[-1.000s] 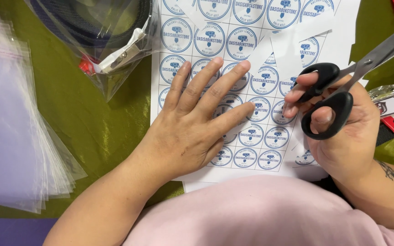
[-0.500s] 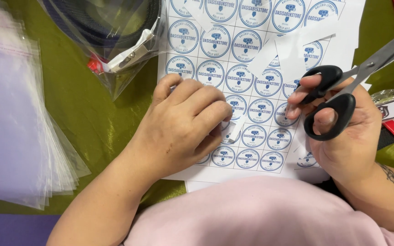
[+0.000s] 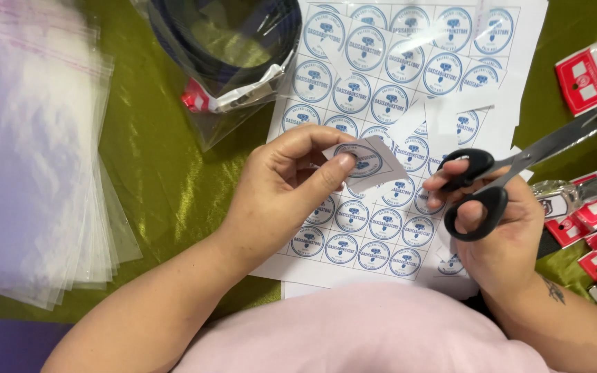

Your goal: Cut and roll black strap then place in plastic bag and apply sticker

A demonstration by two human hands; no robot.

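My left hand (image 3: 288, 190) pinches a small cut square of paper with one round blue sticker (image 3: 366, 161), lifted just above a white sheet of round blue stickers (image 3: 374, 90). My right hand (image 3: 502, 231) grips black-handled scissors (image 3: 481, 190), thumb and fingers through the loops. Their steel blades point up to the right, nearly closed, off the sheet. A few loose cut paper pieces (image 3: 443, 117) lie on the sheet near the scissors.
A stack of clear plastic bags (image 3: 32, 159) lies at the left on green cloth (image 3: 164, 173). A clear bag holding a dark coiled belt (image 3: 233, 52) rests at the top. Several red-tagged packed items (image 3: 592, 79) lie along the right edge.
My left hand went from lying flat on the sheet to curling and picking up one cut sticker square. The right hand with the scissors stayed about in place.
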